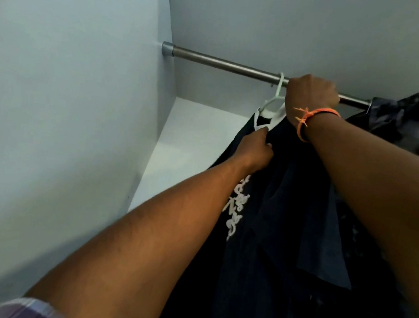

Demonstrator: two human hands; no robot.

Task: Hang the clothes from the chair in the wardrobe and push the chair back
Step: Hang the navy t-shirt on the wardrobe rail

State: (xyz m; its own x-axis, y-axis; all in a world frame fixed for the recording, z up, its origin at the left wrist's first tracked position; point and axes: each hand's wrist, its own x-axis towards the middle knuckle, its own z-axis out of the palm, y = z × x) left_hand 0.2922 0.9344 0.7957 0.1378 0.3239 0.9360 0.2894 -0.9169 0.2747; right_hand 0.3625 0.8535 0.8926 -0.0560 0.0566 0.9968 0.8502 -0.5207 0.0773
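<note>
Black shirt point(266, 245) with white lettering, white hanger point(273, 106), grey rail point(228, 64), orange wristband point(314, 113), white wardrobe wall point(63, 114)

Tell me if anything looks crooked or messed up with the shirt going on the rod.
Nothing looks damaged. The white hanger is hooked over the rod, and the dark shirt hangs bunched and folded beneath it. The left hand pinches the fabric near the collar, and the right hand is at the hanger's top.
</note>
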